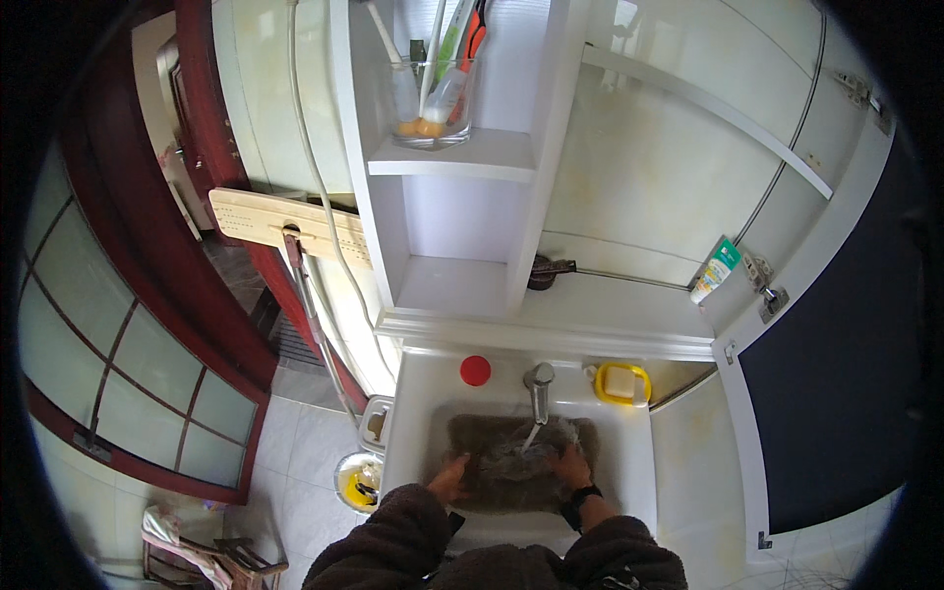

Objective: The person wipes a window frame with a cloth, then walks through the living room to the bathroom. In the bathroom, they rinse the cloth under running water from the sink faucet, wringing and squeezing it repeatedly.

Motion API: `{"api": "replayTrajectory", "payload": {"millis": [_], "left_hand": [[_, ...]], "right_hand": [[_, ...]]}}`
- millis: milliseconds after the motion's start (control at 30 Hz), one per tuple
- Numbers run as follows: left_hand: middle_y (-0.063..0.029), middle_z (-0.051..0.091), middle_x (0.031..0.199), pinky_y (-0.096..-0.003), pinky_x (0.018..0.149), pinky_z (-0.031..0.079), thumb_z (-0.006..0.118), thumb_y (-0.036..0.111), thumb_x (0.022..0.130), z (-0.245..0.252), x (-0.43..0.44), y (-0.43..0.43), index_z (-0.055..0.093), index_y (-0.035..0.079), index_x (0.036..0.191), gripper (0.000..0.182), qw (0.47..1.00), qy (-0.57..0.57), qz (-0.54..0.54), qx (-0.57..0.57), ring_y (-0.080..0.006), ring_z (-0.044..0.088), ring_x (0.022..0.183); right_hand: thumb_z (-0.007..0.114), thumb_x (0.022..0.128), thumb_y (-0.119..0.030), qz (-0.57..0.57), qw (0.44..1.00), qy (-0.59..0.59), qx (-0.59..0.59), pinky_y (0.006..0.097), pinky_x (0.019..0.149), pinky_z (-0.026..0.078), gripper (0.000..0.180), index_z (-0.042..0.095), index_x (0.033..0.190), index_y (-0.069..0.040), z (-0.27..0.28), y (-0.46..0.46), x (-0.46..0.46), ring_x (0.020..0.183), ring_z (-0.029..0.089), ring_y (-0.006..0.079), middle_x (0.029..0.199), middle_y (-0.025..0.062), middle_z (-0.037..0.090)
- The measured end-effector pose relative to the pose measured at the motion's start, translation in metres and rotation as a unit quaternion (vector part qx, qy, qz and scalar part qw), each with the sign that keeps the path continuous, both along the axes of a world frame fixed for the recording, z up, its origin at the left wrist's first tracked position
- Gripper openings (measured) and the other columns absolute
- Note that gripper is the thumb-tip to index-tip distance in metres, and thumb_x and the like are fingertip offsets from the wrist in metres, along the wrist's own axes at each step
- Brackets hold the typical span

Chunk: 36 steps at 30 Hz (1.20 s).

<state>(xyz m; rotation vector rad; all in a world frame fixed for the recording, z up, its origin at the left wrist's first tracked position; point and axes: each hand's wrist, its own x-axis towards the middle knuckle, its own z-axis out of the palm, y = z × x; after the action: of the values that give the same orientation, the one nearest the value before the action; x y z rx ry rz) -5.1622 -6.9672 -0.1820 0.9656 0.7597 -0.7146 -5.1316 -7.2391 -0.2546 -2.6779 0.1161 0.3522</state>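
Observation:
A white washbasin (pixel 413 428) stands before me, with a dark brown, rounded rectangle (pixel 501 495) inside it. Whether that is soaked cloth or murky water, I cannot tell. Water (pixel 529 436) runs from a chrome faucet (pixel 540 391) and ripples where it lands. My left hand (pixel 448 481) is at the left edge of the brown area, fingertips partly hidden. On the other side, my right hand (pixel 572 467) reaches into the wet area beside the stream, its fingers blurred by water. A black band (pixel 577 505) circles my right wrist.
A red round lid (pixel 476 370) and a yellow soap dish (pixel 623 383) with soap sit on the basin's back ledge. Above are white shelves (pixel 451 162) and an open mirror-cabinet door (pixel 826 354). A flat mop (pixel 291 225) leans at left, above a lined bin (pixel 358 481).

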Motion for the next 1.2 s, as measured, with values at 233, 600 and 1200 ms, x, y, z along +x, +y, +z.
{"api": "replayTrajectory", "payload": {"millis": [233,600,1200], "left_hand": [[-0.0188,0.030,0.141,-0.0403,0.105,0.031,0.079,0.019,0.069,-0.061,-0.004,0.010,0.029,0.004,0.139,0.086,0.908,-0.350,-0.227,-0.037,-0.0308,0.033,0.129],[-0.0098,0.052,0.121,-0.0399,0.099,0.036,0.061,0.022,0.086,-0.045,0.010,-0.010,0.047,0.006,0.127,0.046,0.934,-0.310,-0.153,-0.090,-0.0245,0.049,0.116],[-0.0194,0.010,0.149,-0.0521,0.100,0.038,0.054,0.040,0.091,0.016,-0.004,-0.016,0.016,0.014,0.146,0.072,0.989,-0.013,-0.131,-0.070,-0.0430,0.022,0.132]], "right_hand": [[0.051,0.091,-0.042,0.056,0.917,0.170,0.355,0.0429,0.082,0.049,0.050,0.051,0.122,-0.003,0.055,0.077,-0.022,0.103,0.056,0.0310,0.122,0.0161,0.054],[0.048,0.091,-0.027,0.227,0.974,-0.020,-0.020,0.0430,0.068,0.051,0.028,0.059,0.101,-0.003,0.105,0.113,-0.023,0.083,0.064,0.0343,0.090,0.0181,0.065],[0.062,0.081,-0.038,0.113,0.962,0.190,-0.161,0.0505,0.078,0.049,0.049,0.056,0.121,-0.011,0.026,0.017,-0.028,0.099,0.060,0.0329,0.113,0.0155,0.060]]}}
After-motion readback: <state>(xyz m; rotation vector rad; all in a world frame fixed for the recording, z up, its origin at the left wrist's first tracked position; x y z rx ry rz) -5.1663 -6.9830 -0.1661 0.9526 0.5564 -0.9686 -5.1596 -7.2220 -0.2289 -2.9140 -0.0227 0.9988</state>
